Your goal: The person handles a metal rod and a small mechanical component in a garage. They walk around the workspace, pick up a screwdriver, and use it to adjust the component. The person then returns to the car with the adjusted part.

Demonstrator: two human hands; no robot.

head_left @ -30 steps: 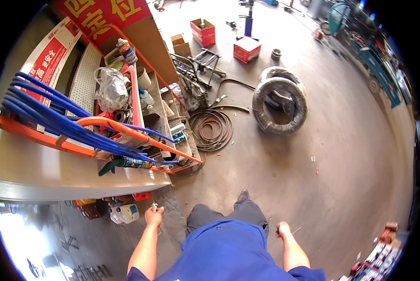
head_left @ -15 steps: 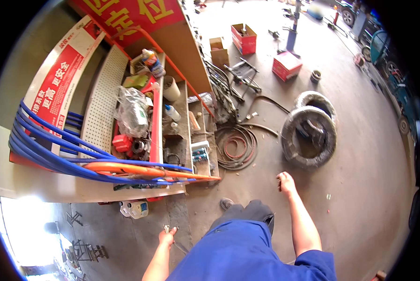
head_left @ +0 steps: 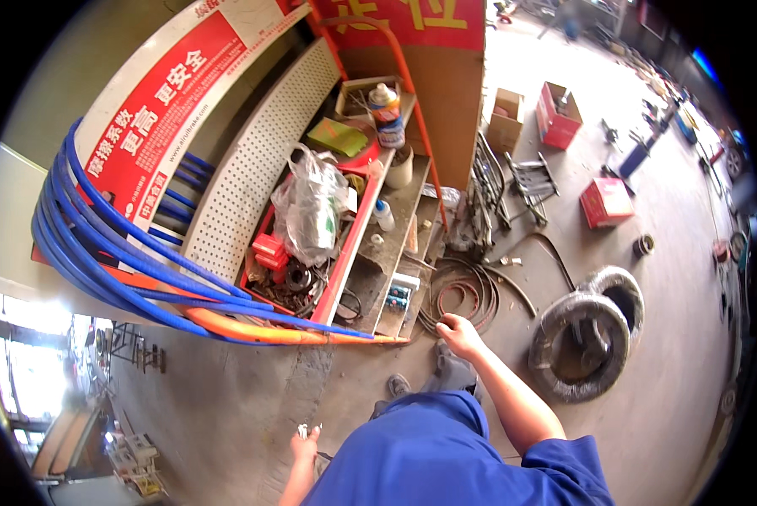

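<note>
My left hand [head_left: 305,444] is low beside my body over the floor, its fingers closed round a small pale, metallic-looking piece [head_left: 303,430] too small to name. Out in front of me, my right hand [head_left: 458,334] is curled closed; whether anything is inside it is hidden. It appears just right of the shelf unit's front corner, in line with the coiled hoses [head_left: 471,287] on the floor. Neither hand touches the shelf unit. Nearest on that unit are an orange rail [head_left: 311,337] and thick blue hoses [head_left: 142,274] looped over its end.
A red tray [head_left: 344,261] on the shelf holds a plastic-wrapped item [head_left: 311,207] and metal parts. Spray cans [head_left: 386,114] stand behind. Two wrapped rings, tyre-like [head_left: 547,371], lie on the floor at right, with red boxes [head_left: 606,202] and a metal frame [head_left: 533,179] beyond.
My view has turned left and come closer to the shelf unit, which now looks larger. My right hand has swung inward and leftward. My left hand still holds the small piece.
</note>
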